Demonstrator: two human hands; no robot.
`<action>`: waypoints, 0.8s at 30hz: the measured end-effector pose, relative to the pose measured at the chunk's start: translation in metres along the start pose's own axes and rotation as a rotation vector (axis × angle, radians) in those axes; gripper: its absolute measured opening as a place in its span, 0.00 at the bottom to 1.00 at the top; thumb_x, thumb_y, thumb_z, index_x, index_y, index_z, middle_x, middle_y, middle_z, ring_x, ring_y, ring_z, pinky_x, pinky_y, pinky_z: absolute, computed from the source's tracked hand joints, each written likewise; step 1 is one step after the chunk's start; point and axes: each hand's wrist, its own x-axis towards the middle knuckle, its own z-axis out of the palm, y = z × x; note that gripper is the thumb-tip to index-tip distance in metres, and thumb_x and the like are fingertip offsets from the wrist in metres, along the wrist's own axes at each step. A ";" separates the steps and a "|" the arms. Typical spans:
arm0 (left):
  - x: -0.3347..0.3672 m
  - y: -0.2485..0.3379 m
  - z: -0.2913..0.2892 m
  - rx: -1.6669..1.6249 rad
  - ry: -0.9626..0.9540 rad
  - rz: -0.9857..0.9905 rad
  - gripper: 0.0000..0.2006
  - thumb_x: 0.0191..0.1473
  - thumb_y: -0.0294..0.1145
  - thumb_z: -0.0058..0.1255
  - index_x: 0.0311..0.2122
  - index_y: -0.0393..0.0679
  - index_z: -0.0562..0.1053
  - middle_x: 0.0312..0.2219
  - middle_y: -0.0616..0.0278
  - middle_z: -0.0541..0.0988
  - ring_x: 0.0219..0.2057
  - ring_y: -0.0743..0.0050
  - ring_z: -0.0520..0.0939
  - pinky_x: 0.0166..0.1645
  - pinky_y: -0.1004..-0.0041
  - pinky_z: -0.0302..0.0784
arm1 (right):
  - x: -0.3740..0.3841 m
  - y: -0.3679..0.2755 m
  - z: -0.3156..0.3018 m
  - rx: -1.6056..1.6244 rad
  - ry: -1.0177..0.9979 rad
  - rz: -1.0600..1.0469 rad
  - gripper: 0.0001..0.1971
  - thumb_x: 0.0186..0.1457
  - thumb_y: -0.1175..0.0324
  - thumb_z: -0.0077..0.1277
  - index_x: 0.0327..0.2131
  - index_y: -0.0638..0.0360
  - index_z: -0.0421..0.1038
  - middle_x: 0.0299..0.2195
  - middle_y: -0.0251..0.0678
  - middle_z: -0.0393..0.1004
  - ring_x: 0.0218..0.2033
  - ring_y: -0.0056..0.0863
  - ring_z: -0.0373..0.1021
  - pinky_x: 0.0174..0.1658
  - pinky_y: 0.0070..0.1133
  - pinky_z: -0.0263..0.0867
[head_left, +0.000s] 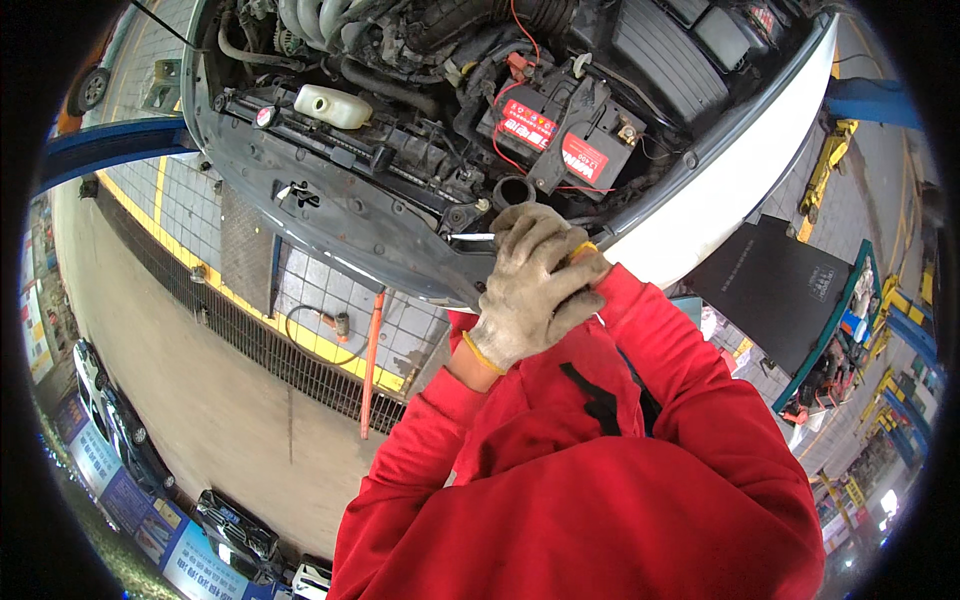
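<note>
My left hand [522,290], in a dirty cream work glove with a yellow cuff, is over the front edge of a car's engine bay. Its fingers are curled and lie across my right hand [590,264], which is gloved too and mostly covered. What they grip, if anything, is hidden. Just beyond the fingers is a round black pipe opening [513,192]. A thin white strip [472,237] runs left from the gloves; whether it is held cannot be told. Farther back sits a black car battery [590,140] with red labels and a red clamp [519,66].
A whitish plastic reservoir [333,106] stands left in the bay. The white fender [730,200] borders the right side. Beyond it is a cart with a black top [770,290] and tools. An orange bar [372,365] and a floor grate [250,345] lie left of me.
</note>
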 end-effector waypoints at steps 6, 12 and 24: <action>-0.010 0.024 0.012 0.055 0.048 -0.087 0.23 0.53 0.47 0.76 0.52 0.50 0.86 0.51 0.58 0.83 0.60 0.46 0.81 0.68 0.46 0.75 | 0.050 -0.032 -0.003 -1.046 -0.414 1.039 0.13 0.63 0.63 0.64 0.42 0.64 0.87 0.45 0.49 0.88 0.47 0.48 0.85 0.54 0.36 0.80; -0.011 0.039 0.016 0.109 0.045 -0.148 0.15 0.50 0.35 0.73 0.45 0.51 0.84 0.43 0.64 0.83 0.49 0.52 0.84 0.56 0.51 0.79 | 0.054 -0.035 0.008 -1.036 -0.457 1.185 0.17 0.61 0.61 0.63 0.49 0.58 0.90 0.45 0.51 0.90 0.49 0.49 0.85 0.58 0.38 0.78; 0.006 0.056 -0.012 0.183 -0.172 -0.193 0.12 0.54 0.32 0.68 0.44 0.49 0.83 0.41 0.60 0.84 0.44 0.49 0.86 0.49 0.51 0.81 | 0.061 -0.026 0.005 -1.102 -0.607 1.235 0.17 0.64 0.59 0.61 0.49 0.56 0.90 0.44 0.51 0.90 0.47 0.51 0.85 0.55 0.40 0.79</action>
